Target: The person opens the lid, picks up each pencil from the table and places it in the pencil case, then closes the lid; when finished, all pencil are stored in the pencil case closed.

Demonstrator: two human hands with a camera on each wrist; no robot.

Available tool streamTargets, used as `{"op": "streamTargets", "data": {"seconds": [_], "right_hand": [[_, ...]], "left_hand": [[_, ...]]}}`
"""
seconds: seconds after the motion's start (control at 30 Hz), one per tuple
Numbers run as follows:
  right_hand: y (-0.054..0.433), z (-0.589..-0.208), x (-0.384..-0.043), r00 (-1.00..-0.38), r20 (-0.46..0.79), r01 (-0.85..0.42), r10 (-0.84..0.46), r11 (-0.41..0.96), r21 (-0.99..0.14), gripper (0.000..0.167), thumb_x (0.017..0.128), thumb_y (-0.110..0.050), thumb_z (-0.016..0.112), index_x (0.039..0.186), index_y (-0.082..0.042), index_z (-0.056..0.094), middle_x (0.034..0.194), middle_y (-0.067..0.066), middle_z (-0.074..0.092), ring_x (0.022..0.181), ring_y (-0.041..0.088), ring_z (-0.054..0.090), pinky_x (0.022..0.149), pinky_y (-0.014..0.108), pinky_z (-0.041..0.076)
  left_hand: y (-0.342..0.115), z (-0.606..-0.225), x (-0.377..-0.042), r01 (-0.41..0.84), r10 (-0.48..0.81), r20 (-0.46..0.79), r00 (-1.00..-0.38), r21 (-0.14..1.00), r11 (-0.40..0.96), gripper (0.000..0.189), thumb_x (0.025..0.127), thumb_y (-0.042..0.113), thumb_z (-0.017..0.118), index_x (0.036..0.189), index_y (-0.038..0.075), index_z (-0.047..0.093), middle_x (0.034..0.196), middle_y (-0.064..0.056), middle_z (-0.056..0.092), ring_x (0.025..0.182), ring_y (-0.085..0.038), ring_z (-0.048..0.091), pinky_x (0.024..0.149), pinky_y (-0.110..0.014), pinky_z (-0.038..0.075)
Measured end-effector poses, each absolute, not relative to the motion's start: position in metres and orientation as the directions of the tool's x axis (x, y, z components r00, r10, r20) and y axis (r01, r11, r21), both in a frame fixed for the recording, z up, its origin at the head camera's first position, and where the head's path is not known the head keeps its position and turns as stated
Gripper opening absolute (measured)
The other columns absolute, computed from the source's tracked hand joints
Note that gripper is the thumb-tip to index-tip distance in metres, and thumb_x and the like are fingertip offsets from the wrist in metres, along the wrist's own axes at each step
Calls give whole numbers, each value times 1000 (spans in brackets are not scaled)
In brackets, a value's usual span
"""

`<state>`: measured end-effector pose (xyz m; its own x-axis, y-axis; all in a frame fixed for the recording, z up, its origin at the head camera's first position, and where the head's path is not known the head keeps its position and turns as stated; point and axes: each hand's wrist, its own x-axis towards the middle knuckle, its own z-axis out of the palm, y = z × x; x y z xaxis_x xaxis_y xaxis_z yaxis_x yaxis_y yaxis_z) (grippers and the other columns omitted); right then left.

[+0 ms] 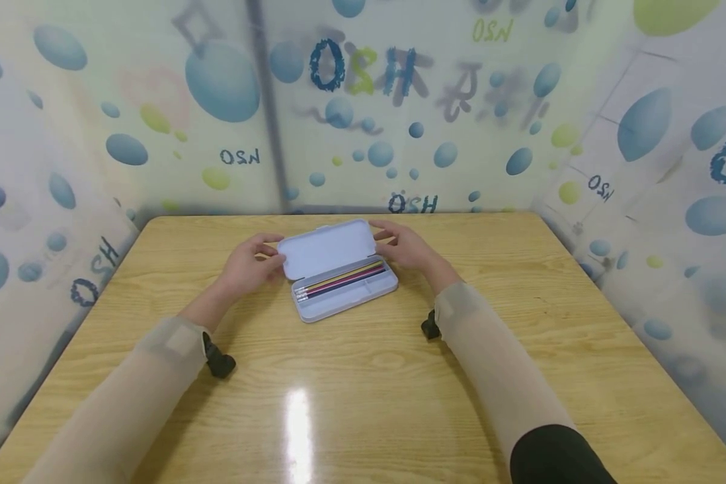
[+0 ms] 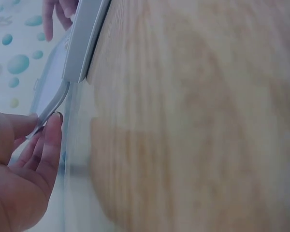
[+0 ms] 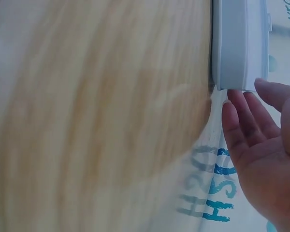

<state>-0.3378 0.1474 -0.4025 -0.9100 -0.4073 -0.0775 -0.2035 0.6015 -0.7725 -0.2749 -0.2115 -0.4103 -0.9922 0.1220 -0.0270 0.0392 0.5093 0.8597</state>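
A pale lavender pencil case [image 1: 345, 307] lies on the wooden table with its lid [image 1: 327, 249] swung back, away from me. Several pencils [image 1: 341, 279], among them yellow, red and dark ones, lie side by side in the tray's far part. My left hand [image 1: 249, 264] pinches the lid's left edge; the left wrist view shows thumb and fingertips on either side of that edge [image 2: 53, 104]. At the opposite end, my right hand [image 1: 404, 246] has its fingers loosely extended around the lid's right side. In the right wrist view, the right thumb [image 3: 275, 92] is right at the case's end.
The wooden table [image 1: 363, 376] reaches toward a patterned curtain [image 1: 351, 154] along its far edge. More of that printed fabric hangs at the left and right sides. Dark wrist-worn devices [image 1: 220, 363] sit at both cuffs, and a light glare marks the tabletop near me.
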Motion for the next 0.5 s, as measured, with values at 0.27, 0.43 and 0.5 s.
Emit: {"op": "streamTargets", "data": {"seconds": [0.27, 0.43, 0.5], "right_hand": [[153, -402, -337, -928, -50, -193, -369, 592, -783, 62, 115, -19, 59, 172, -28, 38, 156, 17, 60, 130, 37, 67, 102, 49, 60], [160, -402, -337, -935, -21, -193, -354, 558, -807, 60, 116, -21, 57, 172, -30, 38, 156, 18, 60, 129, 37, 69, 107, 51, 59], [162, -402, -337, -938, -7, -200, -347, 557, -806, 58, 116, -20, 57, 171, -29, 41, 155, 18, 61, 128, 37, 69, 108, 49, 59]], "left_hand": [[-209, -410, -283, 58, 145, -14, -989, 875, 481, 51, 112, 13, 64, 162, 11, 53, 135, -24, 61, 115, -39, 73, 86, -34, 68], [-205, -409, -290, 63, 163, -17, -986, 879, 473, 51, 112, 12, 65, 161, 16, 55, 136, -22, 60, 118, -38, 71, 87, -33, 67], [-203, -409, -292, 61, 164, -18, -986, 884, 463, 51, 111, 12, 66, 160, 17, 56, 136, -21, 60, 118, -35, 70, 87, -32, 67]]}}
